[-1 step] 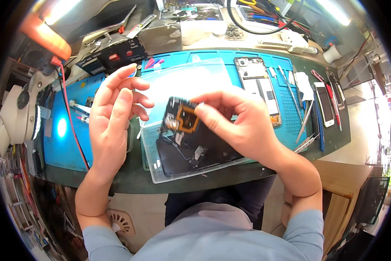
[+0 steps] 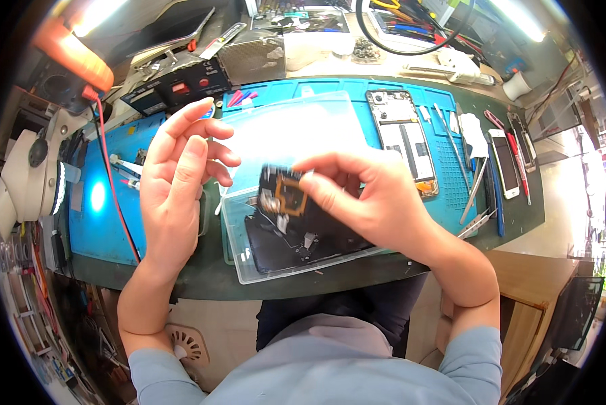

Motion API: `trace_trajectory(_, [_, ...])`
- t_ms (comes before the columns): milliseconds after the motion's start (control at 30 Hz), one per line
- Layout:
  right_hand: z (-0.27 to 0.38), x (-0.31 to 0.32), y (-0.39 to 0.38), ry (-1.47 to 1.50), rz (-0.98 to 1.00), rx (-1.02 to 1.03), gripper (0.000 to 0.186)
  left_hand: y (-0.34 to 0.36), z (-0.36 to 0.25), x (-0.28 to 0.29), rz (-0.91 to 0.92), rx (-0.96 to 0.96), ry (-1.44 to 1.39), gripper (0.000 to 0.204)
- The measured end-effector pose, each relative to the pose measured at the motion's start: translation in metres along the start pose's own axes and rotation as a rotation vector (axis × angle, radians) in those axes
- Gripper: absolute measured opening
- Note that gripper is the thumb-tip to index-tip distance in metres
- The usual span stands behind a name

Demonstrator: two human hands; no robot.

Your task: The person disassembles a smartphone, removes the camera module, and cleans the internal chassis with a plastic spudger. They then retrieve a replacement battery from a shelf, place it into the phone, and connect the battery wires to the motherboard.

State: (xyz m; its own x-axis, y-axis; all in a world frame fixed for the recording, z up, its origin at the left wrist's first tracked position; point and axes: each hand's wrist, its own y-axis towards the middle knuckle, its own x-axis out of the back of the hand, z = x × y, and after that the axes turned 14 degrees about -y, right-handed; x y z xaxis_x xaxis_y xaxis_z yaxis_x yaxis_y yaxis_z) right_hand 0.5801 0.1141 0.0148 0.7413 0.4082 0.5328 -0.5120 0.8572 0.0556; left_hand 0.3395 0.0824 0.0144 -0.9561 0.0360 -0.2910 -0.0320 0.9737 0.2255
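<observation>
Between the thumb and fingers of my right hand is a small black phone part with an orange-gold outline, held tilted over a clear plastic tray. A black panel with small fittings lies in that tray, partly hidden by the part and hand. My left hand hovers left of the tray, palm turned up, fingers bent and apart, holding nothing.
An opened phone lies on the blue mat, with tweezers, screwdrivers and a white phone to the right. At left are another mat, an orange-cased meter with leads and a white instrument.
My right hand and the black part in it are slightly lower, nearer the panel in the tray. My left hand is almost unchanged.
</observation>
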Motion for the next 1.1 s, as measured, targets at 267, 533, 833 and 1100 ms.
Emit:
trace_trajectory(267, [-0.013,-0.013,0.006,-0.679,-0.358,0.532,0.01,0.001,-0.004,0.0,-0.016,-0.027,0.006,0.041])
trace_trajectory(533, [0.002,0.06,0.002,-0.929,-0.723,-0.02,0.03,0.011,-0.011,0.018,-0.276,-0.249,-0.175,0.033])
trace_trajectory(833, [-0.039,0.041,-0.028,-1.296,-0.248,-0.206,0.085,0.016,-0.013,0.02,-0.217,-0.225,-0.196,0.03])
trace_trajectory(1100, [-0.029,0.059,-0.02,-1.183,-0.223,-0.435,0.086,0.029,-0.009,0.031,-0.249,-0.266,-0.183,0.028])
